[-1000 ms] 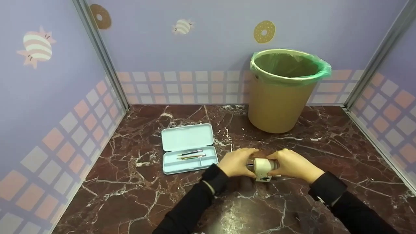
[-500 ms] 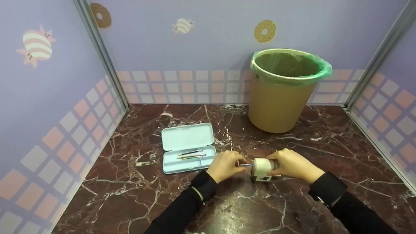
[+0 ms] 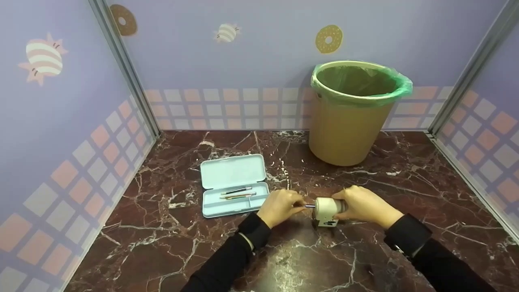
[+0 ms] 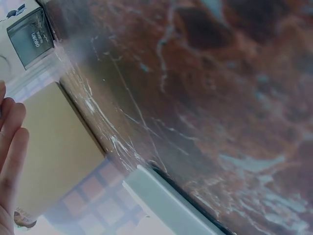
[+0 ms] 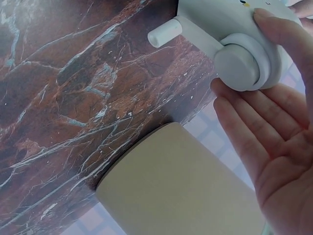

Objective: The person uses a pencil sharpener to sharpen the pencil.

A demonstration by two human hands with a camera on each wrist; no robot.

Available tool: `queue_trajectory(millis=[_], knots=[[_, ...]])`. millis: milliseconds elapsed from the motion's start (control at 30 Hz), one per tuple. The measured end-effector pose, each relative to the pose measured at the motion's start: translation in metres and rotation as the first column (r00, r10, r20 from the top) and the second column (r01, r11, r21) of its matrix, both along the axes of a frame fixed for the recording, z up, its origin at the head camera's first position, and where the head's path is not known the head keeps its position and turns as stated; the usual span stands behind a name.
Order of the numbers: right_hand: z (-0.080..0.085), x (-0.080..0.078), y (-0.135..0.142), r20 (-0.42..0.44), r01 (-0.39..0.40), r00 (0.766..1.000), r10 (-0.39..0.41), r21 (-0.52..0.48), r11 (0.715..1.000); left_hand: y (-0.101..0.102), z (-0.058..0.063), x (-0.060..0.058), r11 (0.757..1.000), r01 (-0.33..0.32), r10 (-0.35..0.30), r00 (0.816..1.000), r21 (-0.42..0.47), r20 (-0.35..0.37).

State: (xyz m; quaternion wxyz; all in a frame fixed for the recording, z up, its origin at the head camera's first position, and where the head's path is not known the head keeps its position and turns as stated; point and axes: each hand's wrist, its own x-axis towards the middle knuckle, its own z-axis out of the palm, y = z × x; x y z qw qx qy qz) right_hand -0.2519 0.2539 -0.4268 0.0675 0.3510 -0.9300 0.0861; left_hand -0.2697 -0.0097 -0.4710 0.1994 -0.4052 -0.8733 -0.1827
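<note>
A white hand-crank pencil sharpener [image 3: 325, 207] stands on the dark marble-patterned table. My right hand [image 3: 362, 206] holds its back end, thumb on the top edge and fingers by the crank side in the right wrist view. There the white crank [image 5: 198, 36] points away from the palm, its round hub [image 5: 237, 67] near my fingertips. Left of the sharpener, my left hand [image 3: 280, 207] pinches a slim, shiny pencil [image 3: 310, 206] that runs into its front. The left wrist view shows the sharpener's clear shavings drawer [image 4: 32, 39] and my left fingers [image 4: 14, 142] at the edge.
Left of my hands lies an open light-blue pencil case [image 3: 233, 172] with several pencils [image 3: 237, 195] inside. A tan bin [image 3: 344, 129] with a green liner [image 3: 405, 87] stands at the back right. Small pale crumbs [image 3: 285, 170] dot the table. Patterned walls enclose three sides.
My left hand has drawn back to the left from the sharpener's front and now pinches the pencil farther out. My right hand stays on the sharpener.
</note>
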Motion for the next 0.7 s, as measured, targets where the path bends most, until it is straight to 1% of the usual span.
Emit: queue_trajectory(millis=[467, 700], knots=[[0.0002, 0.0011, 0.0000, -0.001, -0.011, 1.000, 0.011, 0.016, 1.000, -0.0019, 0.0023, -0.0052, 0.999, 0.024, -0.021, 0.997, -0.035, 0.071], [0.0021, 0.0012, 0.0006, 0.000, -0.010, 1.000, 0.010, 0.024, 1.000, -0.0073, 0.0035, -0.0075, 0.998, 0.061, -0.061, 0.993, -0.003, 0.101]])
